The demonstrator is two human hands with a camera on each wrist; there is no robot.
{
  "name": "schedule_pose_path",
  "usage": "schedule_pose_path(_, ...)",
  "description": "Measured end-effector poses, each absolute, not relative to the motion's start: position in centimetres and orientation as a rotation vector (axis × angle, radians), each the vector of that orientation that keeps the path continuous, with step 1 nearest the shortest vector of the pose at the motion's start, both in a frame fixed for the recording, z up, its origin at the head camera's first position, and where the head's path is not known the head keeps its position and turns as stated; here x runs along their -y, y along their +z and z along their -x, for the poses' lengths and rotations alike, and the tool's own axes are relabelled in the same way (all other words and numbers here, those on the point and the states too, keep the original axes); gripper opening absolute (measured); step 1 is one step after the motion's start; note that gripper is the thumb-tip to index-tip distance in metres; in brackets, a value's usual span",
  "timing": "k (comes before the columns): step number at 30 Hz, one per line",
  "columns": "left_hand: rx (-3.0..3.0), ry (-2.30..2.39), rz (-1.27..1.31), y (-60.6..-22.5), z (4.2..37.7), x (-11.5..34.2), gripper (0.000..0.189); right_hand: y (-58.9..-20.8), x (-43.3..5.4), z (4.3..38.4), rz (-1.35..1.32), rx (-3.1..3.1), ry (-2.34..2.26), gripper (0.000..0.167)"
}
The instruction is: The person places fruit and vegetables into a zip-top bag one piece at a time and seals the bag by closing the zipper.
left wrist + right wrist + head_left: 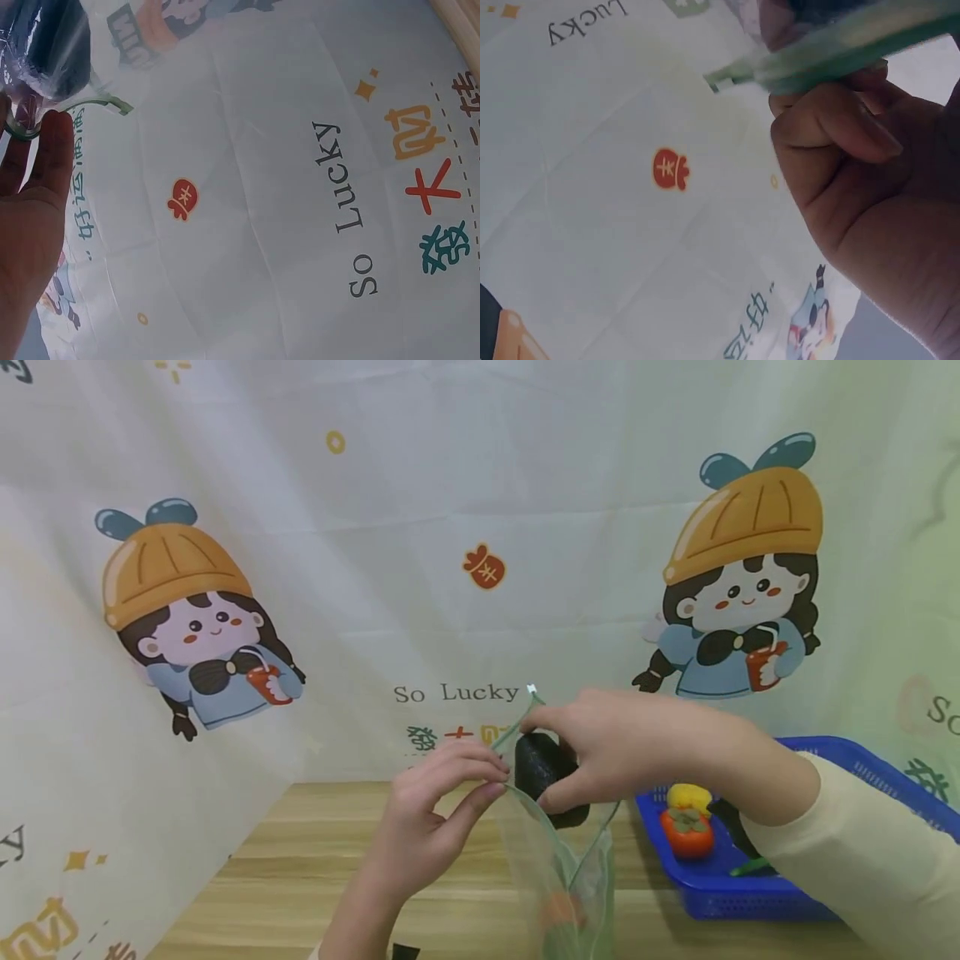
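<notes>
A black avocado (542, 768) with a bumpy skin is at the mouth of a clear zip bag (525, 847) with green edging. My right hand (611, 745) grips it from the right, thumb at its lower side and fingers over the top. On the other side, my left hand (431, 814) pinches the bag's near rim between thumb and fingers. Low in the bag, an orange thing (562, 910) shows through the plastic, with something green under it. The left wrist view has the dark avocado (52, 49) behind plastic; the green zip strip (862, 49) crosses the right wrist view.
To the right, a blue plastic basket (750, 903) holds a persimmon (687, 832), a yellow piece (688, 797), a dark item and a green one, partly hidden by my right sleeve (862, 835). A printed cloth (390, 527) hangs behind the wooden table (300, 860).
</notes>
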State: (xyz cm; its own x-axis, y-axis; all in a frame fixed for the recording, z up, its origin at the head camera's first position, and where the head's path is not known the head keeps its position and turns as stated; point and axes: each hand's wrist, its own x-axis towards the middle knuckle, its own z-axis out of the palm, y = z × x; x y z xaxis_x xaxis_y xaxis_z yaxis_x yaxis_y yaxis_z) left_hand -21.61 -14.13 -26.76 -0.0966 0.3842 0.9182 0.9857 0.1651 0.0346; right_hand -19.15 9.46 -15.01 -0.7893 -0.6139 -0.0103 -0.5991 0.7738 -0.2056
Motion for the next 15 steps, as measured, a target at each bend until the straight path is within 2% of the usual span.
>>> schedule_pose_path(7,1.586,-0.93,1.352,-26.9,21.6,14.0,0.024,-16.6,-8.4,19.7,0.895,-2.964,-0.045,0.044)
schedule_pose_path(15,1.588,-0.919,1.354,-26.8,21.7,13.9,0.019,-17.0,-8.2,20.1,0.905,-3.016,0.106,0.041)
